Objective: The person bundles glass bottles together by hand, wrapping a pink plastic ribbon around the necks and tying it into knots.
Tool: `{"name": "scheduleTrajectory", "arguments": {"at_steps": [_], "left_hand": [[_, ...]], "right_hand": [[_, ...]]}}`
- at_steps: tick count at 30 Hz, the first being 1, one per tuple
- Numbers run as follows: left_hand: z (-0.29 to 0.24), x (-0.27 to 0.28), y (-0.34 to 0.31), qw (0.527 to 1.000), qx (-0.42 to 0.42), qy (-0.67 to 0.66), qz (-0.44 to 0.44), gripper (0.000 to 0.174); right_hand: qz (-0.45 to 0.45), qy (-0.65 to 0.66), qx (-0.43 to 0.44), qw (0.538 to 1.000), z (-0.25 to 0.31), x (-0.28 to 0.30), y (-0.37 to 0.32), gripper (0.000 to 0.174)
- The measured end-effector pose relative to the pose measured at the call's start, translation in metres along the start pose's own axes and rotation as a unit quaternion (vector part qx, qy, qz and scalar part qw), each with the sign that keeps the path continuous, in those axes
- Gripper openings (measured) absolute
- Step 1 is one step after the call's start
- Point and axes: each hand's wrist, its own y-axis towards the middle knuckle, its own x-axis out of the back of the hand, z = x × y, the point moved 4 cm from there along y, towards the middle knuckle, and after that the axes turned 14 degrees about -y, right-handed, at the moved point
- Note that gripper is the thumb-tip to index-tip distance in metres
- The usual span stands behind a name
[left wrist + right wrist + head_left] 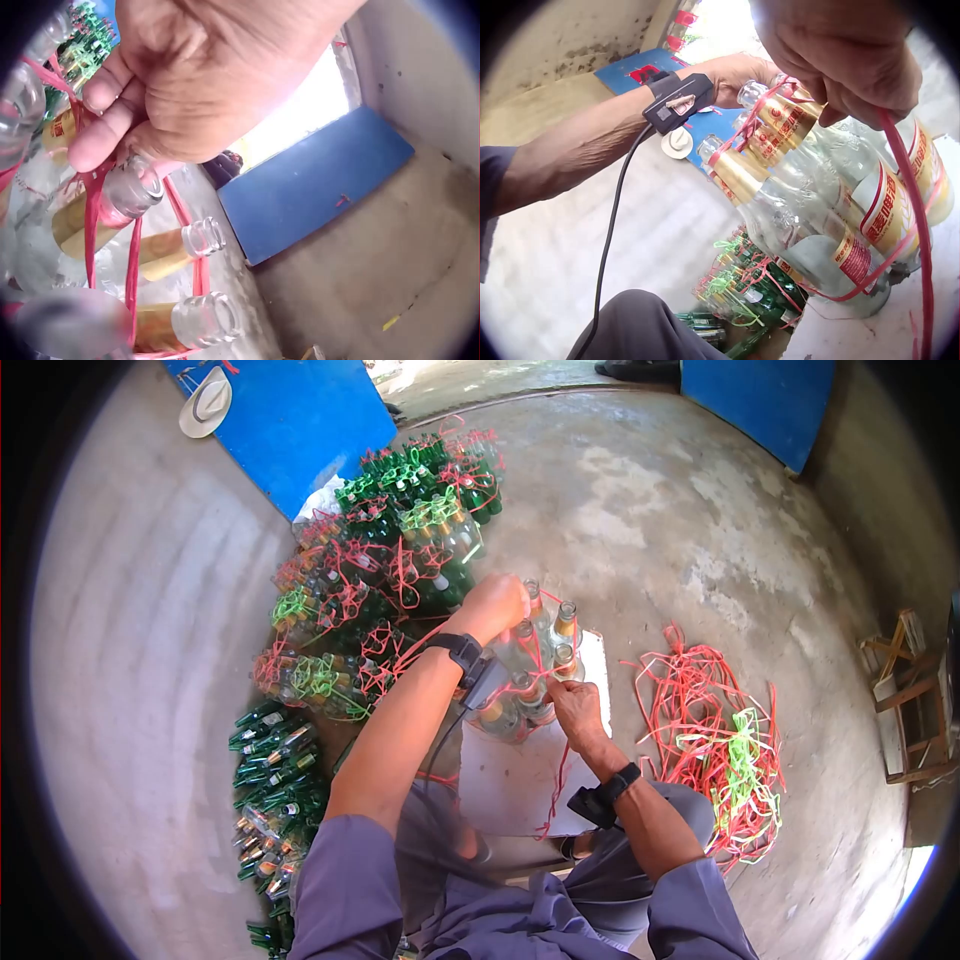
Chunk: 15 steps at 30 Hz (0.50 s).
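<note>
Clear glass bottles [802, 217] with gold neck labels stand bunched upright on a white board [520, 780], red plastic strap [91, 225] running around their necks and lower bodies. At the far side of the bunch is my left hand [500, 605], its curled fingers [105, 139] pinching the strap beside a bottle mouth [146, 184]. Closer to my body, my right hand [578, 712] grips a strap end [909, 172] that hangs down past the bottles from the fist. The right hand's fingertips sit close to the bottle necks.
Bundles of green and clear bottles [440, 585] tied with red and green straps stand to the left. More green bottles [275, 755] lie nearer me. A heap of loose red and green straps [705, 730] is on the floor at right, with a wooden stool [910, 710] beyond.
</note>
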Motion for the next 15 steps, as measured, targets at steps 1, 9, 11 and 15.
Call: {"name": "scheduleTrajectory", "arguments": {"at_steps": [1,9,11,15], "left_hand": [[0.001,0.000,0.000,1.000,0.017,-0.004,0.007,0.020],[0.010,-0.004,-0.027,0.993,-0.017,-0.110,0.042,0.026],[0.005,-0.009,-0.043,0.993,-0.053,-0.089,0.053,0.035],[-0.003,-0.024,-0.098,0.977,-0.164,-0.131,-0.042,0.070]], "right_hand": [[0.003,0.014,-0.001,1.000,-0.001,0.000,-0.002,0.034],[0.044,-0.010,0.085,0.995,-0.014,0.002,-0.008,0.029],[0.044,0.038,-0.022,0.998,-0.023,0.001,-0.012,0.029],[0.041,0.028,-0.004,0.999,-0.021,0.005,-0.018,0.029]]}}
